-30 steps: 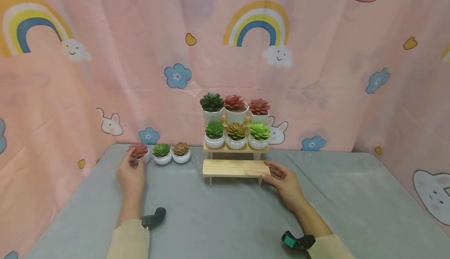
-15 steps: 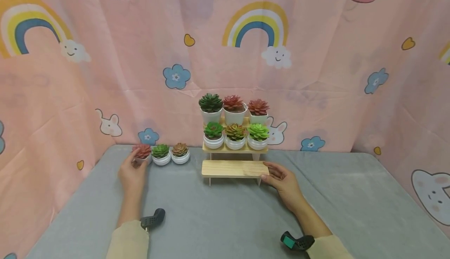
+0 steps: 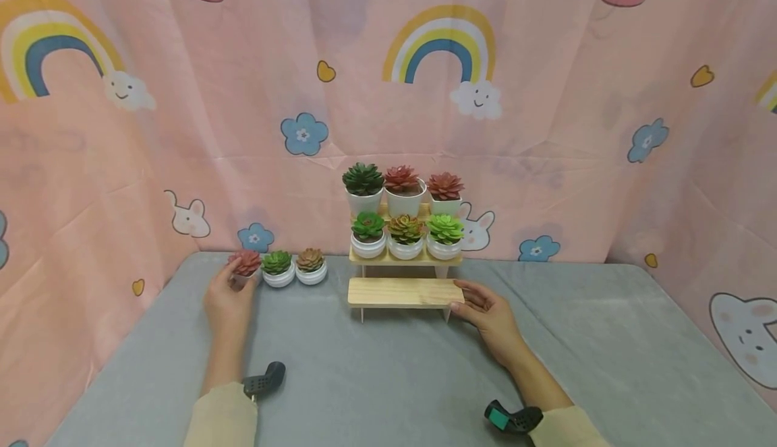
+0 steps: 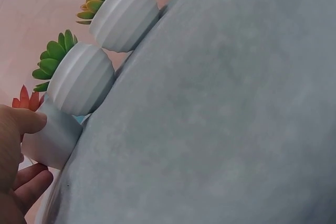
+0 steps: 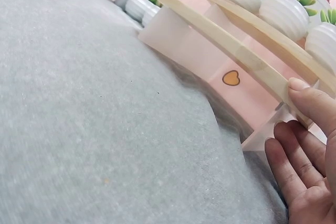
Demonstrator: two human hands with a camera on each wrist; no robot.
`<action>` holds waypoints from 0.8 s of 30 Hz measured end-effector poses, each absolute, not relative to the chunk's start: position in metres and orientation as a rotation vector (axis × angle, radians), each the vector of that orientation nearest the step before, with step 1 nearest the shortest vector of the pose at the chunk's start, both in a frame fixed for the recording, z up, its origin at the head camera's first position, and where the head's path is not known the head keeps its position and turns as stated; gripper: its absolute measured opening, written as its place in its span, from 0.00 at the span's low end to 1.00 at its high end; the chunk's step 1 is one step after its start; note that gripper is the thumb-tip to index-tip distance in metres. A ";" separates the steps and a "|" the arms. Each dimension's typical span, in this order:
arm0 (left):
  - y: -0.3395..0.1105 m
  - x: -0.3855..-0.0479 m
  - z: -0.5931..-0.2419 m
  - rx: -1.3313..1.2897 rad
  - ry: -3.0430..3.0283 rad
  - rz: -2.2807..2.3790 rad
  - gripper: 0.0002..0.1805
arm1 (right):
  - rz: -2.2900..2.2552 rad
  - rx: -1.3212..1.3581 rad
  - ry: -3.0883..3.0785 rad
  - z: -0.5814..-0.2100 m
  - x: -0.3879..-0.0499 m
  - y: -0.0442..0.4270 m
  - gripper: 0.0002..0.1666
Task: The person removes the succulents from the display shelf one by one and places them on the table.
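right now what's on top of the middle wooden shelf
A green succulent, a yellow-brown succulent and a light-green succulent, each in a white pot. The pots hide the shelf beneath them.

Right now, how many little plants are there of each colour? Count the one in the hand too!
Green plants: 4, three on the wooden stand and one on the table
Red plants: 3, counting the one in the left hand
Yellowish-brown plants: 2
Total: 9 plants
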State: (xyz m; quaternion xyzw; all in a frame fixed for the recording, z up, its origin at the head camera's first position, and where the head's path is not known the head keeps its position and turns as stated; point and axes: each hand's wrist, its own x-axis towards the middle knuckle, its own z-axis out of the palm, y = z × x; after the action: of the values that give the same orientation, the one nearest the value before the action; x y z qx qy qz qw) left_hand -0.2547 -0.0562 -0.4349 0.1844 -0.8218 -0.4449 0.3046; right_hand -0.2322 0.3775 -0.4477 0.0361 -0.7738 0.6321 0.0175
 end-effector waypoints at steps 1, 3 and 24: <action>-0.056 -0.254 -0.435 0.490 -2.178 -1.180 0.26 | 1.966 0.112 -2.404 -0.448 -0.232 0.378 0.34; -0.056 -0.254 -0.434 0.488 -2.177 -1.189 0.26 | 1.964 0.110 -2.407 -0.448 -0.232 0.378 0.34; -0.058 -0.250 -0.428 0.474 -2.120 -1.349 0.24 | 1.956 0.147 -2.391 -0.450 -0.232 0.377 0.33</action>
State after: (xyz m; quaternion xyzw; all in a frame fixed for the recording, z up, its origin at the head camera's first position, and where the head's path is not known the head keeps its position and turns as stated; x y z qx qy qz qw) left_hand -0.2496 -0.0584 -0.4280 0.1775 -0.7940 -0.5050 0.2880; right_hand -0.2318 0.3771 -0.4496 0.0474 -0.7729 0.6323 0.0247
